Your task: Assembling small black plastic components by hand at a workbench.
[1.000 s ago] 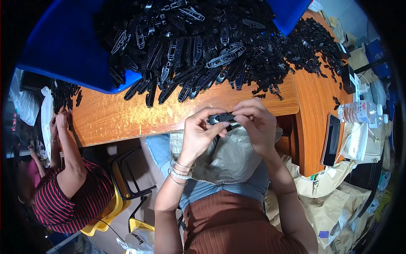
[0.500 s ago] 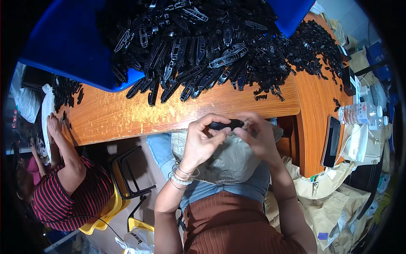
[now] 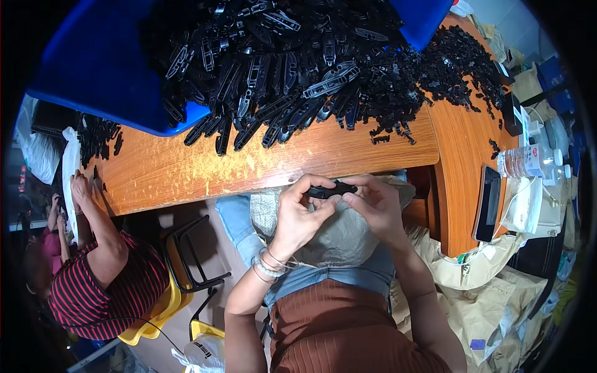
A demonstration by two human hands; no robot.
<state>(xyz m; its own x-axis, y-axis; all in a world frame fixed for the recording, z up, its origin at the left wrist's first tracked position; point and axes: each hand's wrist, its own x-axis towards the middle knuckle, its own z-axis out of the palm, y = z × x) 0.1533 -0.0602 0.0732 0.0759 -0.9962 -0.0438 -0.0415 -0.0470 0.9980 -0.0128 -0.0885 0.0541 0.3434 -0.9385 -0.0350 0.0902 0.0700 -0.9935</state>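
Note:
A slim black plastic part (image 3: 323, 191) is held level just off the table's near edge, above my lap. My left hand (image 3: 301, 208) pinches its left end between thumb and fingers. At the other end, the thumb and forefinger of my right hand (image 3: 378, 205) close on it, and fingertips cover some of its surface. Under both hands a grey woven sack (image 3: 333, 239) lies spread over my lap. Straight ahead rises a heap of long black plastic parts (image 3: 267, 87), with small black pieces (image 3: 460, 71) scattered to its right.
A blue bin (image 3: 99, 81) lies tipped on the wooden table (image 3: 236, 168). To the right are a phone (image 3: 489, 204), a plastic bottle (image 3: 525, 161) and brown paper sacks (image 3: 479, 298). On my left a person in a striped top (image 3: 109, 283) works beside a yellow chair (image 3: 177, 304).
My right hand, blurred and slightly higher before, has come down and its fingers now rest on the part's right end. My left hand keeps its grip, turned slightly.

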